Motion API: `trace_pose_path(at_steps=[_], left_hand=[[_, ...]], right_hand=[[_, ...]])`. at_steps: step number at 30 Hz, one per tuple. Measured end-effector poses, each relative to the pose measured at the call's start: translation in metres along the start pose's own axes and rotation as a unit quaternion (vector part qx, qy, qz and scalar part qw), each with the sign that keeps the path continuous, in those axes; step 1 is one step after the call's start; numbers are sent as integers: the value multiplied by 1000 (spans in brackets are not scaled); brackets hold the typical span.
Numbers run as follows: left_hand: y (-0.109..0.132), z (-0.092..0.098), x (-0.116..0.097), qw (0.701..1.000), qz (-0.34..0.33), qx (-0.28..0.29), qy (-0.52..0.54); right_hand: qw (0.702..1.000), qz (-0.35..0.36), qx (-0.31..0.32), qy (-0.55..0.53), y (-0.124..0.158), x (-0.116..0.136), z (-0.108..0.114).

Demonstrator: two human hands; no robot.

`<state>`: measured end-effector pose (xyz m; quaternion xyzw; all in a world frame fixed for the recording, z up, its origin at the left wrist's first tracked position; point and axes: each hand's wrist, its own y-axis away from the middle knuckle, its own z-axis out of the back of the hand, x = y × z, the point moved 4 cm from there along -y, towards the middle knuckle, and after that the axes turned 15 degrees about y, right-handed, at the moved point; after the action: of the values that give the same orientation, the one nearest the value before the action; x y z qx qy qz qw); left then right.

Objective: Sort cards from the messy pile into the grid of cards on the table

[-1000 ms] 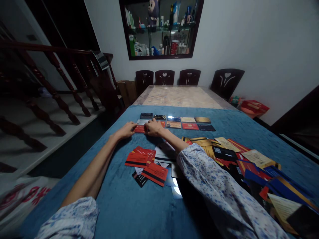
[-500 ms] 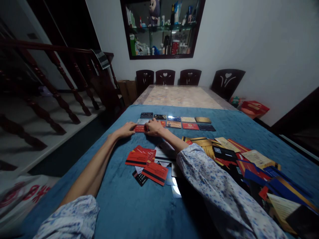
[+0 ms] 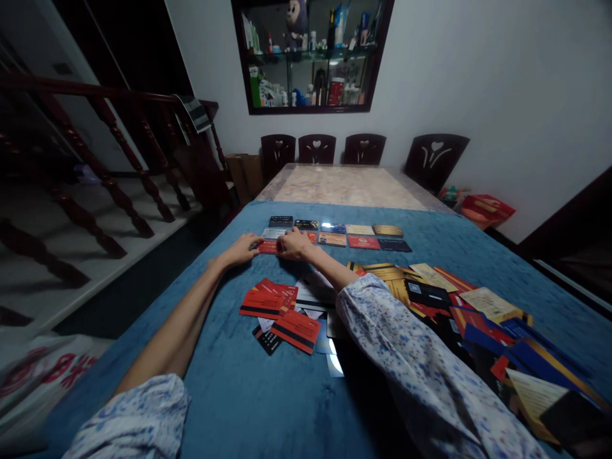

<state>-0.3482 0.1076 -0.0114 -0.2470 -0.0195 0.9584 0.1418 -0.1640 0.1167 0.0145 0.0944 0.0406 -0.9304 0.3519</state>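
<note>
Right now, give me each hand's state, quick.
Left hand: at the left end of the red card between both hands; open or closed, can't tell.
Right hand: at that card's right end; grip can't be told either.

We've a dim, cool-toned rm: wall (image 3: 478,76) greyish, railing (image 3: 119,95) side nearly black. We get white glare off a glossy card (image 3: 336,365), w/ dark shadow under the R sleeve (image 3: 406,350) (edges stretched, wide-lens style); bag (image 3: 29,389) lettering at lower L looks smeared.
</note>
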Motion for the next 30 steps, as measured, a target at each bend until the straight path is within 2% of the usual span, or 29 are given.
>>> trace_pose_path(at_steps=[14, 19, 30], left_hand=[[8, -1, -7, 1000, 9, -24, 14], [11, -1, -3, 998, 26, -59, 24], [30, -5, 0, 993, 56, -99, -4]], right_hand=[[1000, -6, 8, -2, 2, 0, 6], [1000, -3, 9, 8, 4, 1, 10], [999, 0, -36, 27, 17, -7, 8]])
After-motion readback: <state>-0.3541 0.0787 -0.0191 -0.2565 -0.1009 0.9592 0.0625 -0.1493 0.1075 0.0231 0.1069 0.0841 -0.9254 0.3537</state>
